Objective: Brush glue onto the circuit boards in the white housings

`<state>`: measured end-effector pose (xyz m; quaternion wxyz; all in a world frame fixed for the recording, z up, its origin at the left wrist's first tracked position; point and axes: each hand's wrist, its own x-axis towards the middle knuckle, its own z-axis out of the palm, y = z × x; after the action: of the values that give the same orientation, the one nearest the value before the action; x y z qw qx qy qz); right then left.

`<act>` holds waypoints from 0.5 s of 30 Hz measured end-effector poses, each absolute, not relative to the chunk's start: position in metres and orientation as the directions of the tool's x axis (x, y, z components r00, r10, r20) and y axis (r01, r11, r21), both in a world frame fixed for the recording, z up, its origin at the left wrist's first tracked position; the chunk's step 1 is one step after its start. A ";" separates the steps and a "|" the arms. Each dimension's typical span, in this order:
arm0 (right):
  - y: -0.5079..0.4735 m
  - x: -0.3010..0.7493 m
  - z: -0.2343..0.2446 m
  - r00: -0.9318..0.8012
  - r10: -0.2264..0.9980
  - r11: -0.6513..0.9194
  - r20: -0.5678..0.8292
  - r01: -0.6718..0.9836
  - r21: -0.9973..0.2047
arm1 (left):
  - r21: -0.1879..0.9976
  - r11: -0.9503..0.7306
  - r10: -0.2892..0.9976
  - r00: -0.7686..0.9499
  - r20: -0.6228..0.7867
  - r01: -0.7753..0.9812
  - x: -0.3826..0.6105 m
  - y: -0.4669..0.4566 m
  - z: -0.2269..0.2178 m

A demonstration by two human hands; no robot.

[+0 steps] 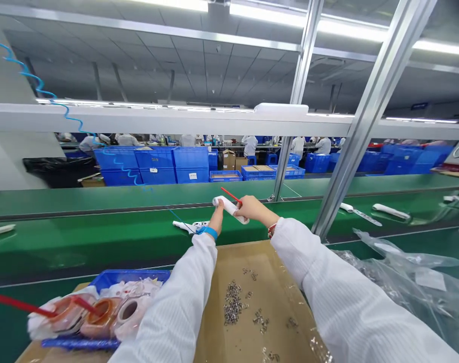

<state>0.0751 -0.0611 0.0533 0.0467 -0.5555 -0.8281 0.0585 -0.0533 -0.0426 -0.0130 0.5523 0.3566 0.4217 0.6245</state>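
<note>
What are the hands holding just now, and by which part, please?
A white tube: the left hand grips one end, the right hand nearer the other. Whether the right hand also holds the thin red rod cannot be told.

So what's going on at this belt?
A person at a green conveyor belt holds a white tubular part with a red wire in both hands: the left hand at one end, the right hand at the other. Nearer them, small metal parts lie on a cardboard sheet, beside a blue tray. Co-workers stand far beyond.
</note>
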 end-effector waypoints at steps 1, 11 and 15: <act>-0.074 0.065 0.061 -0.398 0.917 0.396 0.021 0.904 -0.162 | 0.891 -0.043 0.995 -0.095 0.000 -0.452 -0.048 -0.053 -0.007; -0.233 0.087 0.135 -0.216 0.705 0.575 0.676 0.731 -0.366 | 0.773 -0.105 0.992 -0.005 0.130 -0.625 -0.070 -0.177 0.022; -0.286 0.122 0.140 0.130 0.330 0.908 0.935 0.227 -0.352 | 0.926 -0.246 0.968 -0.023 0.250 -0.285 -0.092 -0.228 0.021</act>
<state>0.1219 -0.2856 0.1404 0.7215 -0.2115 -0.6584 0.0359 -0.0918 -0.2280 0.0209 0.5029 0.4853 0.3519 0.6227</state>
